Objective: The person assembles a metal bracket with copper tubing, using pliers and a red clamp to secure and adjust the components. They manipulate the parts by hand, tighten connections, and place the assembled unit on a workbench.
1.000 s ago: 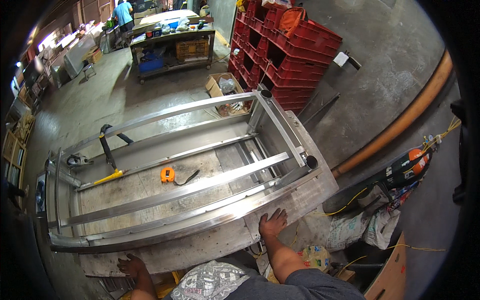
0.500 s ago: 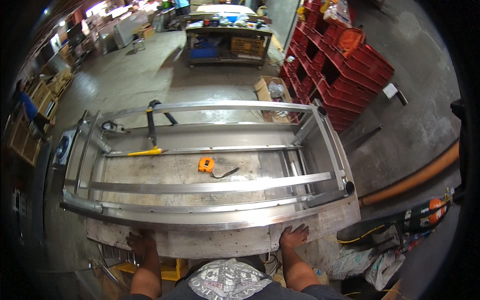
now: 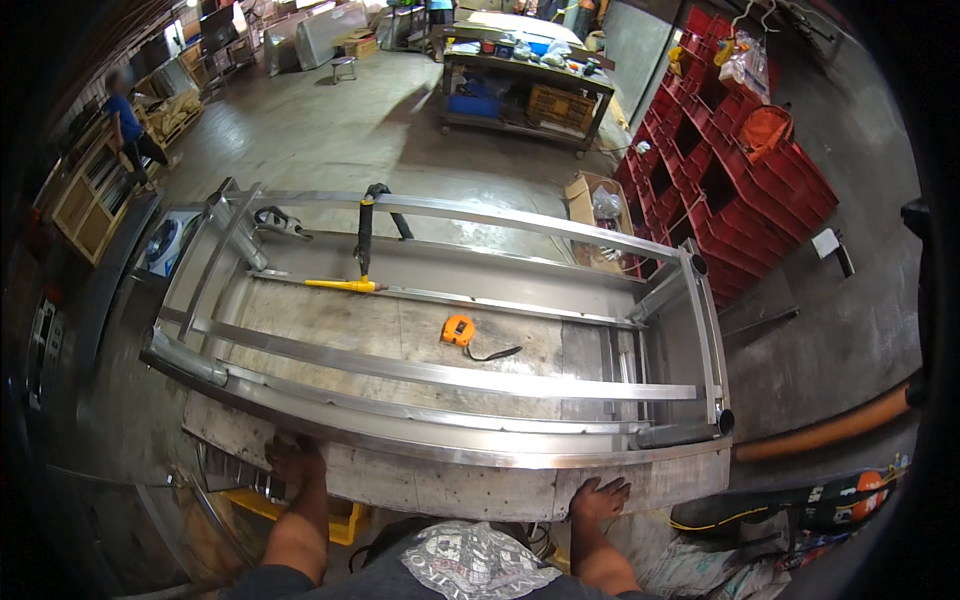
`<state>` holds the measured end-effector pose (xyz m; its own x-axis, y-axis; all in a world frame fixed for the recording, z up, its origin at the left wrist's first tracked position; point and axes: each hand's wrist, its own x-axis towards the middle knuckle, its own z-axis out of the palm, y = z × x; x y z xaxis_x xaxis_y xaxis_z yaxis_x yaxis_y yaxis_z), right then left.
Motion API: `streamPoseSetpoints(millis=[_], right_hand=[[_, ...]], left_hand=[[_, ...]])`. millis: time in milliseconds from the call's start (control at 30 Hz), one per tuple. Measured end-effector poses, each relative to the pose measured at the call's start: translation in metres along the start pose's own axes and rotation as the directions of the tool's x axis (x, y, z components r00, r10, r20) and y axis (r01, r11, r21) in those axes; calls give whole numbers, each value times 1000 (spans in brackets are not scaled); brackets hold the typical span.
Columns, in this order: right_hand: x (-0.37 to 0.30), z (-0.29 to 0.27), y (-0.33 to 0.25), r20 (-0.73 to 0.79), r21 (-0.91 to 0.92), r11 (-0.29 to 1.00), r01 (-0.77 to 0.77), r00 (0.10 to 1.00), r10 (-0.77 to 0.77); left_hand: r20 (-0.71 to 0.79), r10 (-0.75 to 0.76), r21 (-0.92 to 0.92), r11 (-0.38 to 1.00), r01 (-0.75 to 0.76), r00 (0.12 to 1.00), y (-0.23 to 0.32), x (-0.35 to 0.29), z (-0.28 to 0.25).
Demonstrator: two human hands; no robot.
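Note:
A metal frame [image 3: 460,378] of welded-looking bars and round corner tubes lies across a worn wooden-topped table [image 3: 440,490] in front of me. My left hand [image 3: 297,462] rests on the table's near edge, fingers toward the frame's front side; they are dark but look spread. Farther right, my right hand [image 3: 600,498] lies on the same edge with its fingers stretched out, holding nothing. Inside the frame sits an orange tape measure [image 3: 458,330] with a black strap. A black-and-yellow tool resembling a welding torch [image 3: 345,285] hangs over the far bar, and a metal clamp [image 3: 280,222] is at the far left corner.
Red stacked crates [image 3: 730,180] and an open cardboard box [image 3: 600,215] stand at the far right. A dark workbench [image 3: 530,75] is at the back. Another person [image 3: 125,125] in blue is at the far left. An orange pipe [image 3: 825,420] lies to the right.
My view has turned left, so the scene sits farther right and tilts. My hands stay at the table edge. The person in blue appears in a walking stride.

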<state>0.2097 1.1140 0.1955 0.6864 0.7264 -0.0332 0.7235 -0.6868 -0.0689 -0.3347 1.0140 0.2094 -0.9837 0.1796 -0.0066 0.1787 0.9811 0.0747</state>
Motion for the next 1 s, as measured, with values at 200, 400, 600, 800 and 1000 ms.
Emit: streamPoseSetpoints(millis=[200,400,600,800,1000], right_hand=[[-3,-1,2,-20,5,1000,14,1000,-14],[-3,-4,0,2,-2,1000,-7,1000,7],[-2,7,2,-62,-1,1000,-20,998,20],[1,7,3,-47,23,999,-28,998,29],[-6,-4,5,5,50,999,18,1000,-18]], left_hand=[[59,-1,-19,1000,2,998,9,-4,-17],[3,-69,12,998,69,998,6,0,-1],[13,-39,-15,999,40,999,6,-2,-7],[9,-65,-66,996,66,998,8,-5,-14],[80,-42,-103,993,50,996,1,-8,-23]])
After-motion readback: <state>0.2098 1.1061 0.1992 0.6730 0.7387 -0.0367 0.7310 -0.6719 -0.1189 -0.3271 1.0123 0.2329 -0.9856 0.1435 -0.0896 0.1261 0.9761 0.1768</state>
